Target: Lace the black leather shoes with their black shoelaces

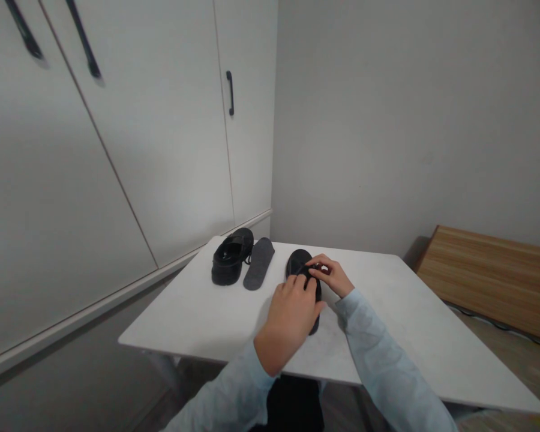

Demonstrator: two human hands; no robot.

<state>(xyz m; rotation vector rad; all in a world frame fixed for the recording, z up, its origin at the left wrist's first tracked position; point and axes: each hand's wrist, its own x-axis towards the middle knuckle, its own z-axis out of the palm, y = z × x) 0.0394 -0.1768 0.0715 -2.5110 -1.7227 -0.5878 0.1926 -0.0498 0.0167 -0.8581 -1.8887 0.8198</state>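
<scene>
A black shoe lies on the white table in front of me, toe pointing away. My left hand covers its near half and rests on it. My right hand sits at the shoe's right side with fingertips pinched on its top, at the lacing area. A second black shoe stands at the table's far left corner. A grey insole lies flat between the two shoes, apart from both hands.
White cabinet doors with black handles run along the left, close to the table's far corner. A grey wall stands behind. A wooden surface sits lower at the right. The table's near edge lies just under my forearms.
</scene>
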